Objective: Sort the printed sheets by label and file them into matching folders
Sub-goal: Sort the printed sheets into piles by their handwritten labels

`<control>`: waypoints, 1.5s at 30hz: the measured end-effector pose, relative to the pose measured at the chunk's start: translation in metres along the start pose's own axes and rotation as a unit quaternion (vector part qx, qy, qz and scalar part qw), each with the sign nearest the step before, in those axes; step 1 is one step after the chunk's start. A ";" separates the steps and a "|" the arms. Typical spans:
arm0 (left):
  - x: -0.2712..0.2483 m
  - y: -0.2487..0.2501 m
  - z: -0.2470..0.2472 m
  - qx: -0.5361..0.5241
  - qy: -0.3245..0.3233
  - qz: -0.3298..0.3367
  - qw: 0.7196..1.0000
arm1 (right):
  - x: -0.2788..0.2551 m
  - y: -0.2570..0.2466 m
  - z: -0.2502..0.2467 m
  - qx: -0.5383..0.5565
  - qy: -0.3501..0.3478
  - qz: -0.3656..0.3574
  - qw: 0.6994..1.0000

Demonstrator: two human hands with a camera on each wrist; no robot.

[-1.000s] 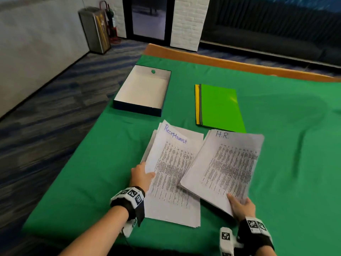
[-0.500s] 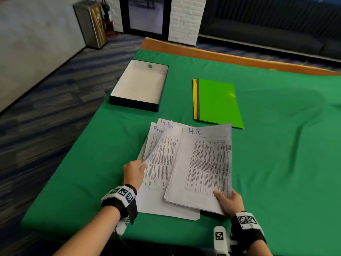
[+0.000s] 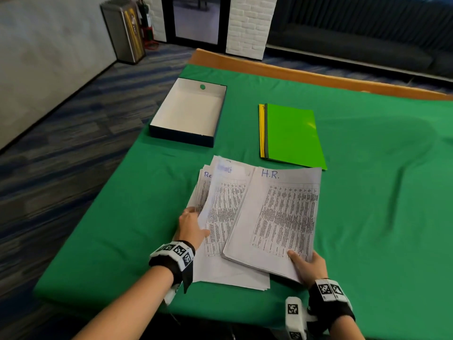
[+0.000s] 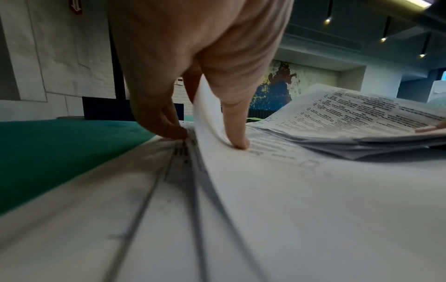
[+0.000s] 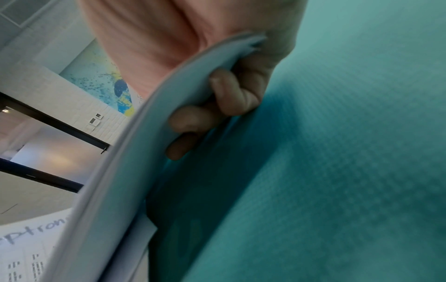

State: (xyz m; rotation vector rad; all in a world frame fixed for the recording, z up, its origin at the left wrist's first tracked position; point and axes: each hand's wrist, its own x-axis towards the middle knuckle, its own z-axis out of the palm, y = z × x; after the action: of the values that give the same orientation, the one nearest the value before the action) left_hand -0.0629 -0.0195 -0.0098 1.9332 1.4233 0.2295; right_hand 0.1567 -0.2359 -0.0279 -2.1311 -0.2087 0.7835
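A pile of printed sheets (image 3: 230,273) lies on the green cloth near the front edge. My left hand (image 3: 193,218) pinches the left edge of its top sheet (image 3: 220,192), labelled in blue handwriting, and curls it upward. In the left wrist view, the thumb (image 4: 237,141) presses on that sheet (image 4: 253,200) and the fingers (image 4: 169,127) sit under it. My right hand (image 3: 304,263) grips the bottom right corner of a bundle headed "H.R." (image 3: 282,217), held tilted over the pile's right side. Its fingers (image 5: 231,91) curl beneath the bundle (image 5: 115,190). A green folder (image 3: 294,133) lies on grey and yellow ones (image 3: 261,131) behind.
An open dark box with a white inside (image 3: 181,138) stands at the back left of the table. Green cloth (image 3: 380,192) covers the table, with wide bare cloth on the right. The table's left edge drops to carpeted floor.
My right hand swung the H.R. bundle left and straight, so it overlaps the pile. My left hand slid under the top sheet's left edge and lifted it.
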 end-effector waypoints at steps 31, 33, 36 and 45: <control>0.009 0.014 0.006 0.128 -0.004 -0.012 0.992 | -0.007 -0.008 -0.001 0.010 -0.011 0.013 1.000; 0.011 0.013 0.006 0.122 -0.007 -0.015 0.992 | -0.007 -0.008 -0.001 0.014 -0.011 0.015 1.000; 0.013 0.014 0.005 0.121 -0.004 -0.029 0.992 | -0.007 -0.008 -0.001 0.019 -0.010 0.015 1.000; 0.003 0.021 0.002 0.141 0.073 0.026 0.987 | -0.005 -0.005 0.000 0.020 -0.008 0.017 1.000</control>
State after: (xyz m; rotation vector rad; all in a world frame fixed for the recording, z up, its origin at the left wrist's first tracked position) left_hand -0.0448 -0.0209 0.0010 2.2238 1.5710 0.2056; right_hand 0.1538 -0.2348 -0.0222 -2.0961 -0.1629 0.8177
